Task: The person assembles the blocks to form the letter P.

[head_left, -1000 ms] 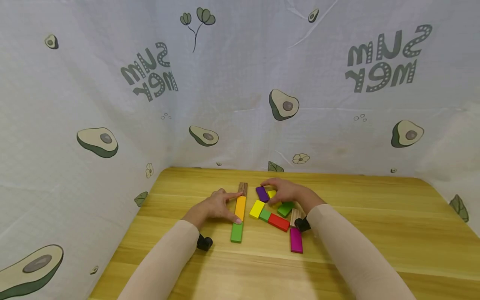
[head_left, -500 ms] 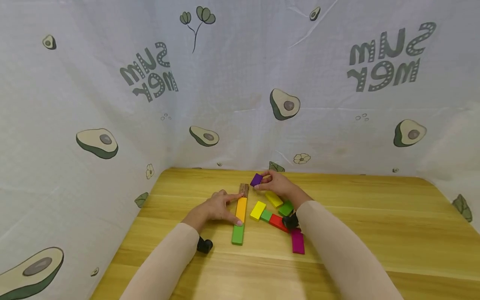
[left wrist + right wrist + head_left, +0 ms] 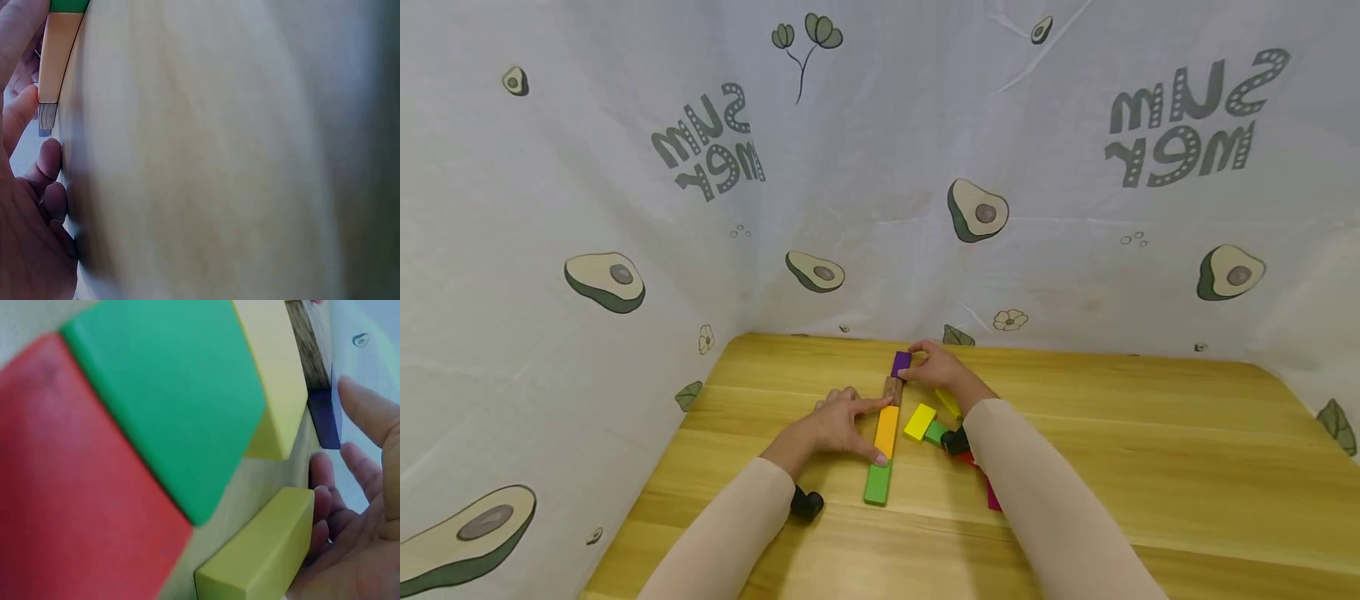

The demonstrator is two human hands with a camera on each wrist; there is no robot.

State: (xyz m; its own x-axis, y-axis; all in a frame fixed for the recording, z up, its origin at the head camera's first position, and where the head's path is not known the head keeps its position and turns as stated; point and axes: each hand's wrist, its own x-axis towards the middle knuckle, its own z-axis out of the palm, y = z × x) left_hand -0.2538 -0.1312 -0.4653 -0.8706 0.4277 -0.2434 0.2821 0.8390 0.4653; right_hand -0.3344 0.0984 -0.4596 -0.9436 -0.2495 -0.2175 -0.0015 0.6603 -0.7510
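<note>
My right hand (image 3: 943, 370) pinches a purple block (image 3: 901, 364) between thumb and index finger at the far end of a straight row. Below it in the row lie a brown wood-grain block (image 3: 892, 390), an orange block (image 3: 886, 432) and a green block (image 3: 877, 483). My left hand (image 3: 837, 423) rests at the row's left side, index finger and thumb stretched apart. Its index tip touches the brown block and its thumb the orange block near the green one. In the right wrist view, the purple block (image 3: 325, 419) meets the end of the brown block (image 3: 309, 344).
Right of the row lie a yellow block (image 3: 920, 422), a smaller green block (image 3: 936, 432), a second yellow block (image 3: 949, 403) and a red block (image 3: 964, 457). A magenta block (image 3: 993, 497) is mostly behind the right sleeve. A printed curtain (image 3: 880, 292) hangs behind the wooden table (image 3: 925, 550).
My right hand has taken the purple block from the loose blocks, lifted it and carried it left to the row's far end. The left hand has stayed by the row.
</note>
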